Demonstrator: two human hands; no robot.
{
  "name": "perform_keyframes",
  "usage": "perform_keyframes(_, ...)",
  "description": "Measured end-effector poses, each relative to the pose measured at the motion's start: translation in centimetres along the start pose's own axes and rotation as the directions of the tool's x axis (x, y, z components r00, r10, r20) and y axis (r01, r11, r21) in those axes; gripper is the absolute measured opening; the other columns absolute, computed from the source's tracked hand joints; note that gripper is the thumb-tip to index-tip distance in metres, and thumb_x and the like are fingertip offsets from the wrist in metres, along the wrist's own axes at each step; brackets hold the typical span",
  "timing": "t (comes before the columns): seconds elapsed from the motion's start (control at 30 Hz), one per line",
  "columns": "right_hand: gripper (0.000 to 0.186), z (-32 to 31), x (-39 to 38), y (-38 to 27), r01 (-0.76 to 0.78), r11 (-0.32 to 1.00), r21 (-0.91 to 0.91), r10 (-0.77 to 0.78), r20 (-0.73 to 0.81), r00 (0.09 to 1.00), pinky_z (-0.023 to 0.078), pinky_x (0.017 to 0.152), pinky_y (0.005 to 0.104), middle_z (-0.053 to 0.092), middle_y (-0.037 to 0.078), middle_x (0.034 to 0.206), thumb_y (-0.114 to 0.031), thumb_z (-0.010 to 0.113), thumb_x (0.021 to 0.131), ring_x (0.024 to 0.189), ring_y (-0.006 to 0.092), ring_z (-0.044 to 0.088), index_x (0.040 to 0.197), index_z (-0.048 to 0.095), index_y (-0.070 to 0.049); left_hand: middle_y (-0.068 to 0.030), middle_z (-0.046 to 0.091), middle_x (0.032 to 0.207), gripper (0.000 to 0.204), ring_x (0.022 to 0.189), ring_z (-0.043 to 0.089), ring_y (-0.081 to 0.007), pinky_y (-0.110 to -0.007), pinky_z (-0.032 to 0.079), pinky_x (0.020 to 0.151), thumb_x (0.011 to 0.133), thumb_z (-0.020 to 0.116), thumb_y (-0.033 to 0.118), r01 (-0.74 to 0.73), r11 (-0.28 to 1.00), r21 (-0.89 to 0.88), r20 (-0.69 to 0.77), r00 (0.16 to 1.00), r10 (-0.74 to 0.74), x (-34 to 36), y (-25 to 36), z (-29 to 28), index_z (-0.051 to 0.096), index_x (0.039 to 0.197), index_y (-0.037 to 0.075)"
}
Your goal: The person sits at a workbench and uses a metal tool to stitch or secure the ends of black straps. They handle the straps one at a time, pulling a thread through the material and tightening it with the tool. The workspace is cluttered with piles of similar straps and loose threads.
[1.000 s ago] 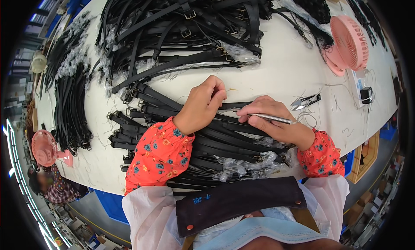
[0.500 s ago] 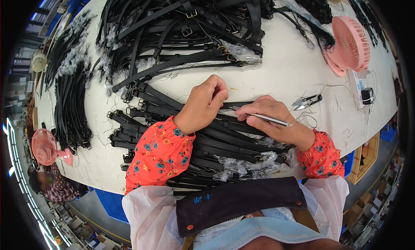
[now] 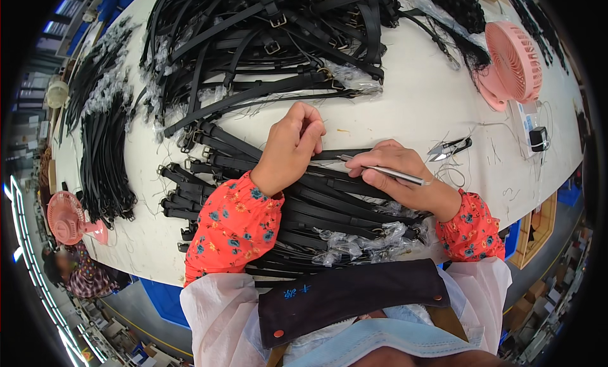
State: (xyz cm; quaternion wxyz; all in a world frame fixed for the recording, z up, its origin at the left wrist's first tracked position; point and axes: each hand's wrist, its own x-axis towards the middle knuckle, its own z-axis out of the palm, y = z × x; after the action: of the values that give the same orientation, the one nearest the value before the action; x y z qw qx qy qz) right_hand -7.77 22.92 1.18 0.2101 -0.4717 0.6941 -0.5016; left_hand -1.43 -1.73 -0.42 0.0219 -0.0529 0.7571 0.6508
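Note:
Over the near bundle of black straps (image 3: 329, 202) with metal buckles, my left hand (image 3: 288, 148) is closed in a pinch, its fingertips above the white table. Whatever it pinches, if anything, is too small or hidden to name. My right hand (image 3: 392, 173) is closed around a slim silver pen-shaped tool (image 3: 402, 175), whose narrow tip points left toward a strap. Clear plastic wrapping (image 3: 361, 243) covers some strap ends below my hands. To the right of my right hand lie small thread snips (image 3: 448, 149).
A large heap of black buckled belts (image 3: 266, 44) covers the far side of the white table (image 3: 405, 113). Another strap bundle (image 3: 106, 158) lies at left. Pink fans stand at far right (image 3: 510, 66) and left (image 3: 65, 218). A person (image 3: 79, 272) sits at lower left.
My left hand has shifted slightly left and away from me, widening the gap to the right hand. The right hand and its tool have hardly moved.

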Motion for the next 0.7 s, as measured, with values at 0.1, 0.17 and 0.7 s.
perform_keyframes(0.1,0.023,-0.3,0.1,-0.1,0.029,0.998,-0.049,-0.028,0.034,0.999,0.044,0.091,0.0352,0.076,0.004,0.098,-0.017,0.065,0.100,0.084,0.0200,0.065,0.120,0.070,-0.008,-0.0032,0.060,0.081,0.010,0.067,0.057,-0.0089,-0.025,0.048,0.060,0.105,0.052,0.011,0.000,0.996,-0.092,-0.026,1.000,-0.002,0.3,-0.1,-0.2,0.051,0.100,0.002)
perform_keyframes(0.17,0.023,-0.4,0.2,-0.2,0.058,0.994,-0.097,-0.052,0.062,0.997,0.044,0.092,0.0354,0.075,0.005,0.099,-0.017,0.065,0.100,0.084,0.0208,0.065,0.120,0.070,-0.008,-0.0022,0.059,0.084,0.012,0.068,0.056,-0.0080,-0.024,0.047,0.061,0.106,0.051,0.015,0.025,0.987,-0.161,-0.015,1.000,-0.028,0.3,0.0,-0.4,0.049,0.103,0.003)
perform_keyframes(0.7,0.022,-0.3,-0.2,-0.5,-0.063,0.998,-0.003,0.063,-0.125,0.990,0.054,0.085,0.0339,0.070,0.015,0.104,-0.011,0.052,0.106,0.093,0.0246,0.070,0.123,0.063,-0.003,-0.0092,0.065,0.108,0.026,0.095,0.059,-0.0233,-0.034,0.048,0.085,0.087,0.072,0.002,-0.287,0.601,0.746,-0.229,0.737,0.636,0.8,2.5,-5.3,0.061,0.110,0.004)
